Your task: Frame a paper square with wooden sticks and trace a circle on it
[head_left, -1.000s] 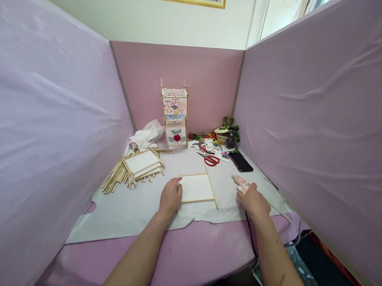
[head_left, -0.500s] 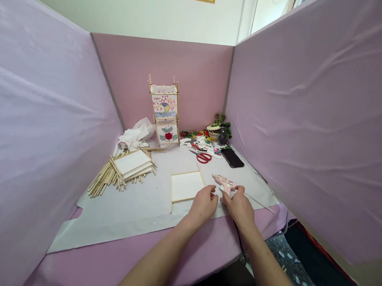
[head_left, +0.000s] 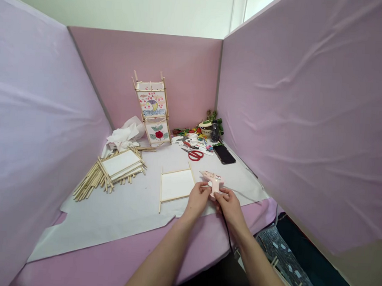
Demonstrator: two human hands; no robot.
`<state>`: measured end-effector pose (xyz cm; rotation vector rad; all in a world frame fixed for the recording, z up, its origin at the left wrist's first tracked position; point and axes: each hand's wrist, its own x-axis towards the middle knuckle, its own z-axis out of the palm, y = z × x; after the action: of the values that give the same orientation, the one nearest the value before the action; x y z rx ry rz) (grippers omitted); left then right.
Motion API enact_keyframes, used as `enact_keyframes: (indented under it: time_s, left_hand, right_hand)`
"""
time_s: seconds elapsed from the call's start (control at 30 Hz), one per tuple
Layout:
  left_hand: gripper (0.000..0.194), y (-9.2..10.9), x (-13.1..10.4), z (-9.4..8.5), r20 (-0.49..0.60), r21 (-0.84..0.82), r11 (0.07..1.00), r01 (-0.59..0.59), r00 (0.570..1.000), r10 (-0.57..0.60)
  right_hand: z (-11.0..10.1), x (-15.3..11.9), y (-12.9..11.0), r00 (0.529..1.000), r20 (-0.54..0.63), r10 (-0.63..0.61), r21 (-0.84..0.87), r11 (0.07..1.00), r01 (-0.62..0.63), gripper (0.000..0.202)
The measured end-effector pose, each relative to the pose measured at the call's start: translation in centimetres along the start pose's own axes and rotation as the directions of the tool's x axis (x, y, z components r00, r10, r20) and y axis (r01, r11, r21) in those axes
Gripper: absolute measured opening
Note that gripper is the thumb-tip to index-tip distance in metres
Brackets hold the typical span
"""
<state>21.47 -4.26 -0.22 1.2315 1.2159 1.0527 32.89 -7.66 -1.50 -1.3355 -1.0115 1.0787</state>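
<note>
A pale pink hot glue gun (head_left: 213, 178) with a dark cord stands between my hands, its nozzle pointing left. My right hand (head_left: 230, 206) grips the lower handle from the right. From the other side, my left hand (head_left: 198, 200) has its fingers closed against the handle near the trigger; its fingertips are partly hidden. Just left of my left hand, a white panel framed with thin wooden sticks (head_left: 176, 185) lies flat on the white sheet.
At left are a pile of wooden sticks (head_left: 88, 181) and stacked framed panels (head_left: 122, 162). Behind stands a decorated stick tower (head_left: 152, 107) beside crumpled white tissue (head_left: 126, 134). Red-handled scissors (head_left: 195, 155), a phone (head_left: 224, 154) and a plant pot (head_left: 205, 128) sit at back right.
My left hand has come up against the glue gun's handle. My right hand has closed around the lower handle, and the gun's handle now shows more upright. The view has shifted right.
</note>
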Motion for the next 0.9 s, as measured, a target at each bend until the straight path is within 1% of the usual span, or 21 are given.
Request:
enact_keyframes:
  time_s: [0.07, 0.17, 0.23, 0.3, 0.4, 0.5, 0.6, 0.67, 0.73, 0.77, 0.83, 0.9]
  left_hand:
    - [0.03, 0.4, -0.7, -0.3, 0.034, -0.122, 0.992, 0.041, 0.999, -0.037]
    - [0.03, 1.6, -2.2, -0.9, 0.15, -0.279, 0.957, 0.083, 0.988, -0.042]
    - [0.029, 2.6, -3.1, -1.4, 0.231, -0.35, 0.931, 0.107, 0.973, -0.025]
    - [0.03, 3.3, -3.8, -1.8, 0.277, -0.403, 0.907, 0.118, 0.961, -0.002]
    - [0.03, 3.8, -4.4, -2.4, 0.297, -0.455, 0.883, 0.114, 0.954, 0.029]
    - [0.029, 4.0, -4.8, -2.9, 0.279, -0.472, 0.876, 0.095, 0.959, 0.047]
    - [0.03, 4.4, -5.7, -3.7, 0.243, -0.459, 0.886, 0.065, 0.968, 0.055]
    - [0.032, 4.5, -6.6, -4.5, 0.201, -0.43, 0.902, 0.037, 0.978, 0.056]
    - [0.036, 4.4, -7.7, -5.7, 0.121, -0.384, 0.923, -0.002, 0.991, 0.053]
    - [0.039, 4.2, -8.1, -6.6, 0.062, -0.356, 0.934, -0.024, 0.997, 0.049]
    - [0.042, 3.9, -8.9, -9.1, -0.091, -0.284, 0.956, -0.066, 0.995, 0.041]
    - [0.041, 3.6, -9.6, -12.8, -0.267, -0.189, 0.978, -0.09, 0.963, 0.037]
  right_hand:
    - [0.8, -1.0, -0.2, 0.996, -0.012, -0.086, 0.084, 0.993, 0.087, 0.042]
    - [1.9, -2.2, -0.9, 0.977, 0.001, -0.212, 0.169, 0.963, 0.209, 0.039]
    - [2.4, -2.8, -1.5, 0.971, 0.016, -0.238, 0.162, 0.959, 0.232, 0.038]
    - [2.6, -3.2, -2.0, 0.969, 0.022, -0.245, 0.142, 0.96, 0.24, 0.038]
    - [2.7, -3.8, -2.6, 0.965, 0.037, -0.261, 0.115, 0.96, 0.256, 0.039]
    - [2.9, -4.4, -3.1, 0.959, 0.039, -0.279, 0.061, 0.959, 0.276, 0.039]
    - [3.6, -5.0, -3.2, 0.954, 0.069, -0.291, 0.027, 0.957, 0.29, 0.039]
    - [4.5, -5.7, -3.1, 0.947, 0.126, -0.294, 0.013, 0.955, 0.295, 0.038]
    - [5.7, -6.6, -2.9, 0.928, 0.206, -0.309, -0.003, 0.948, 0.317, 0.039]
    - [6.4, -7.1, -2.8, 0.908, 0.267, -0.323, -0.006, 0.942, 0.337, 0.042]
    - [7.6, -8.2, -2.6, 0.835, 0.421, -0.354, 0.01, 0.923, 0.386, 0.051]
    - [8.3, -9.0, -2.4, 0.754, 0.549, -0.362, 0.016, 0.906, 0.423, 0.057]
